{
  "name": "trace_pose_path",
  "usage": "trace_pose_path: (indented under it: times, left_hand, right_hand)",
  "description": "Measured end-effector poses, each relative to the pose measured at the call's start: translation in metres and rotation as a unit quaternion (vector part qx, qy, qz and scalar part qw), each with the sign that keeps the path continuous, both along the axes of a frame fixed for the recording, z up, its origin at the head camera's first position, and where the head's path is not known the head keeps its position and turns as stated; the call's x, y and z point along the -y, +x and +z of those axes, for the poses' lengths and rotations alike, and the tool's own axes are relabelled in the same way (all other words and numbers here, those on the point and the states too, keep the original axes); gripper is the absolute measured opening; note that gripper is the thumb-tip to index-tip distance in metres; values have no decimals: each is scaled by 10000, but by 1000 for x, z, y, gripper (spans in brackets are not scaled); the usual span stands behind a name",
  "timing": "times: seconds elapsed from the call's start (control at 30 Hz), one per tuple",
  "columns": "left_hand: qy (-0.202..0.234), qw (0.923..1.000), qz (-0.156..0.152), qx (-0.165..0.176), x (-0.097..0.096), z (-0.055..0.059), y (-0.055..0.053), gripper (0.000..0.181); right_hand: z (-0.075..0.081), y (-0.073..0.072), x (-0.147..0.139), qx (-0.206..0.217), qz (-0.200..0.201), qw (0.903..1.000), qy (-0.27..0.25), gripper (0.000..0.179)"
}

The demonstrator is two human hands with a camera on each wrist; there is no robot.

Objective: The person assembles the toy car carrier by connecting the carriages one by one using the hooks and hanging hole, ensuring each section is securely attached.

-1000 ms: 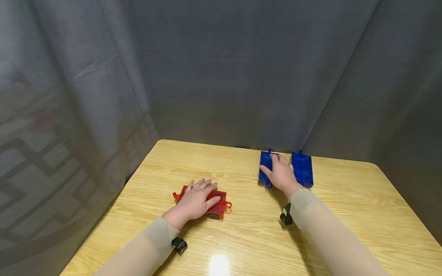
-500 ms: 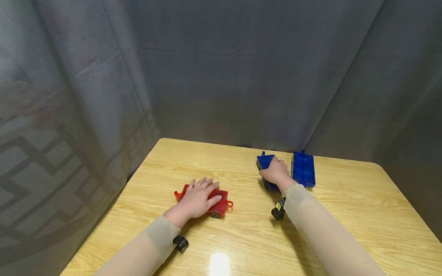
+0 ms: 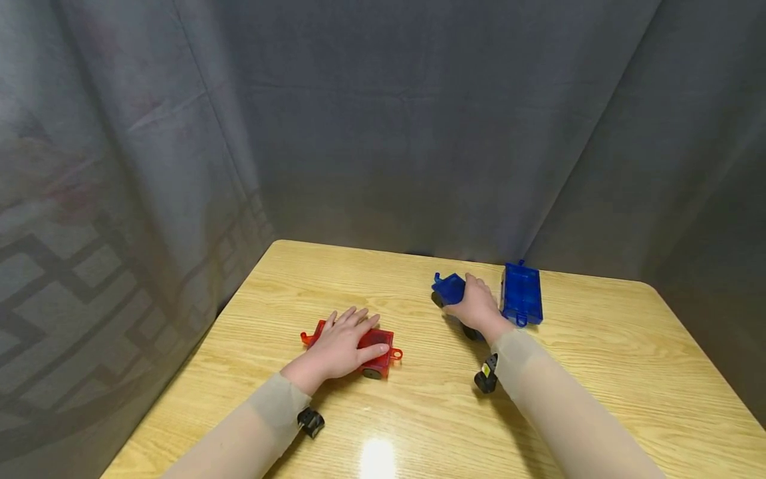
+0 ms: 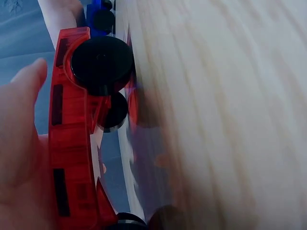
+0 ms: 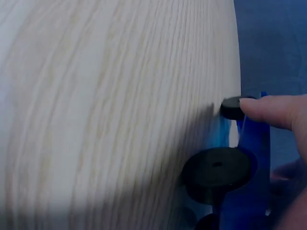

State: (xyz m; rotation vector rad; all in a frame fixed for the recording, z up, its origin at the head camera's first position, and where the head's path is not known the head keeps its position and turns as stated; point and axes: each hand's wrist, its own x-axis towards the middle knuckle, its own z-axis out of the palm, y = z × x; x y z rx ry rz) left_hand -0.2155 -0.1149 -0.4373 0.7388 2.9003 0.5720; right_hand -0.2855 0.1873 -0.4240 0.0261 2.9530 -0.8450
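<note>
A translucent red toy wagon (image 3: 377,362) with black wheels, a hook at one end and a ring at the other, stands on the wooden table, left of the middle. My left hand (image 3: 342,347) rests over its top with fingers outstretched; the left wrist view shows the thumb (image 4: 31,79) along the wagon's side. Farther back and to the right, my right hand (image 3: 479,307) grips a blue toy wagon (image 3: 449,287) of the same kind, turned at an angle. In the right wrist view, the thumb (image 5: 268,109) lies against this wagon near a wheel. The hand hides its rear part.
A second blue wagon (image 3: 522,293) stands just right of my right hand, near the table's back edge. Grey curtains (image 3: 383,133) hang behind and at both sides of the wooden table (image 3: 419,426). A small black device sits on each wrist.
My right hand has taken hold of the nearer blue wagon, drawn it slightly left and turned it so its hook end points toward the back left. My left hand stays on the red wagon.
</note>
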Motion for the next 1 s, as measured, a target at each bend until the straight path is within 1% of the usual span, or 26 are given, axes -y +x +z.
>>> trace_pose_path:
  times: [0.1,0.2,0.4,0.53,0.77,0.87,1.0]
  left_hand:
    - [-24,9999,25,98,0,0,1,86]
    - [17,9999,35,138,0,1,1,90]
    - [97,9999,-82,103,1,1,-1,97]
    - [124,9997,-179,111,1,2,-2,101]
    - [202,9987,-444,174,3,5,-2,99]
    - [150,9984,-488,235,4,6,-2,96]
    - [120,9985,-481,229,4,7,-2,90]
  right_hand:
    - [1,5,0,-128,278,9995,99,94]
    - [3,14,-1,-200,527,9984,91,90]
    - [9,36,-3,-164,834,9964,15,90]
    - [11,49,-2,-267,1070,9939,33,91]
    - [15,74,3,-337,1389,9896,145,93]
    - [15,84,4,-371,1531,9872,249,92]
    - [15,94,4,-461,1672,9845,270,91]
